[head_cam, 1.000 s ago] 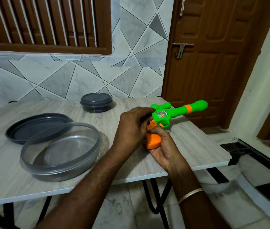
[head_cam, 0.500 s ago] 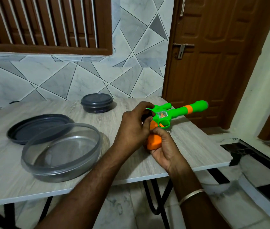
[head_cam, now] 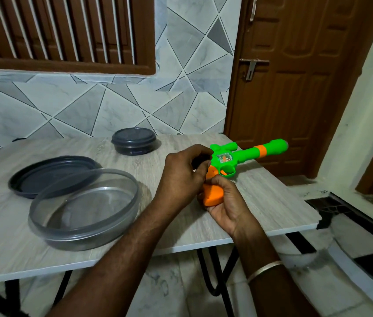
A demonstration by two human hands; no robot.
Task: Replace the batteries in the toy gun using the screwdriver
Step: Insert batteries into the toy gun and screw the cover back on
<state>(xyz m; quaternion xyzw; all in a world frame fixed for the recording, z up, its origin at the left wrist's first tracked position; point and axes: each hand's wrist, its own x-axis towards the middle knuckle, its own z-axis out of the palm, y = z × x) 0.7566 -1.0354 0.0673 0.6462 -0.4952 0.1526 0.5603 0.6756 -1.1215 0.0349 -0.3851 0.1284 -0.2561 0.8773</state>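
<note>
Both hands grip: right hand (head_cam: 224, 202) round the toy gun (head_cam: 249, 154), left hand (head_cam: 181, 177) just above pinching the screwdriver (head_cam: 200, 160) — keep it square.

The toy gun (head_cam: 245, 154) is showing smooth glossy plastic, the table (head_cam: 261, 197) is wearing a matt wood-grain top, the container (head_cam: 85, 234) is gleaming as smoky clear plastic, the dark lid (head_cam: 44, 177) is looking duller, and the bangle (head_cam: 264, 268) is shining like metal.
</note>
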